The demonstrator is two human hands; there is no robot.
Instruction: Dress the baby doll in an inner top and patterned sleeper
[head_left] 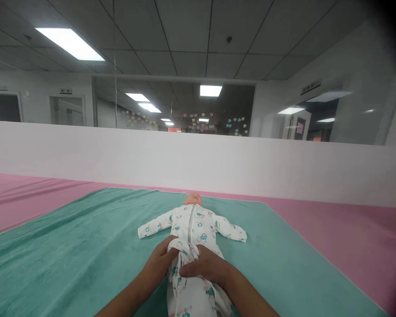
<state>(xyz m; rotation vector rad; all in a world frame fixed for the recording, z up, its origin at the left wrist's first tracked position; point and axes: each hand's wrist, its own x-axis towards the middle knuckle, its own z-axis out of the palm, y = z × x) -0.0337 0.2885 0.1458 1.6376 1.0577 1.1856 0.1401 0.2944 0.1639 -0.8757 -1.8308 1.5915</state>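
Observation:
A baby doll (193,199) lies on its back on a teal blanket (86,246), head away from me. It wears a white printed sleepsuit (191,226) with both sleeves spread out sideways. My left hand (160,262) grips bunched sleepsuit fabric at the doll's waist from the left. My right hand (208,266) lies over the same bunched fabric from the right, fingers curled round it. The two hands nearly touch.
The blanket rests on a pink surface (350,237). A low white partition (198,163) runs across behind it. Beyond is a glass wall with paper hearts (201,121) and ceiling lights.

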